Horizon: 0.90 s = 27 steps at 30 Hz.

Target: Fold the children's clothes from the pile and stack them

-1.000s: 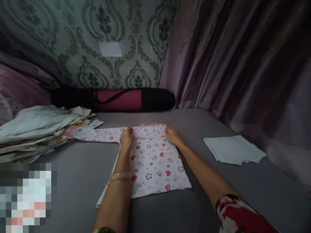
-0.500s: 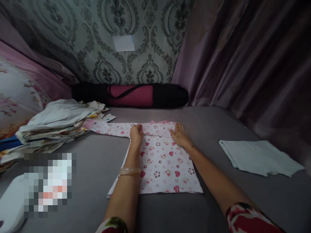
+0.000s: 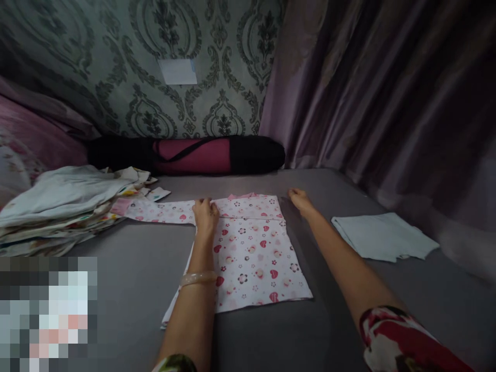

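White printed shirt (image 3: 251,258) lies flat on grey sheet (image 3: 134,279), which spreads past its right edge; right hand (image 3: 302,201) is just there, released. Left hand (image 3: 206,214) touches its shoulder; whether gripping, I cannot tell.

Behind the bare left hand (image 3: 206,214) is a smooth, shiny bangle (image 3: 199,279), round and creamy pale. The right sleeve (image 3: 405,341) is bright, with red, white, pink and black splotches. Only a bit of the left sleeve (image 3: 176,363) shows, green and dark.
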### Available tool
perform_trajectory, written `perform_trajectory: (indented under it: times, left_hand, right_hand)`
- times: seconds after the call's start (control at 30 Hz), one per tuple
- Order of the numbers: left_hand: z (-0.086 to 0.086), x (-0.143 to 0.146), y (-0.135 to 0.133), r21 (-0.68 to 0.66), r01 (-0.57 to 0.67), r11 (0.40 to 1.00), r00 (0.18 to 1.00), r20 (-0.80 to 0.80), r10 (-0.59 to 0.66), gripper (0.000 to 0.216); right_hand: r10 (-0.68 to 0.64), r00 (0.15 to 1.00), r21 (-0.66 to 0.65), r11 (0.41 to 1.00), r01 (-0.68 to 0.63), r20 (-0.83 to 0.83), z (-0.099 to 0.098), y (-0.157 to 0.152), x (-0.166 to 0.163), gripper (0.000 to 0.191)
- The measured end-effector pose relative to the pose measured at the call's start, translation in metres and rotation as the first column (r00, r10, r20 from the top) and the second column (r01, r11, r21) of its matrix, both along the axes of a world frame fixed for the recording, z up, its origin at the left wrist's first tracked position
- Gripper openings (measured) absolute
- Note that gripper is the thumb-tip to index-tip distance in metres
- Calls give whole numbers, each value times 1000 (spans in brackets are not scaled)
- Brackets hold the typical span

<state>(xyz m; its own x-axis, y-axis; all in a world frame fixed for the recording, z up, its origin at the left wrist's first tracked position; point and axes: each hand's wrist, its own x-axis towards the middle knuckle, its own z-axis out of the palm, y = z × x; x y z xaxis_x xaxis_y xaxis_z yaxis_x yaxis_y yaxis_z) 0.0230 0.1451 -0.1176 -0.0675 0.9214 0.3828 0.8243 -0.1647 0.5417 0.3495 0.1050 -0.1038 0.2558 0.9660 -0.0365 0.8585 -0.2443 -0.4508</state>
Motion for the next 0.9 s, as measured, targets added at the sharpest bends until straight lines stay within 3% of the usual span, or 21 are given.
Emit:
perform_trajectory:
  times: [0.13, 0.37, 0.53, 0.9]
  left_hand:
    - [7, 7, -5, -36, 133, 990, 989, -56, -135, 33]
    - [-7, 9, -3, -112, 364, 925, 906, -189, -380, 34]
    - [-13, 7, 1, -134, 373, 918, 891, -224, -395, 33]
    - [-6, 9, -4, -153, 357, 921, 903, -197, -383, 34]
  right_hand:
    - [-28, 999, 31, 999, 28, -19, -5, 7, -2, 46]
    - [156, 987, -14, 987, -157, -48, 0, 33, -9, 30]
    - [242, 968, -74, 966, -247, -64, 9, 38, 0, 22]
    - [384, 910, -252, 875, -413, -158, 22, 52, 6, 25]
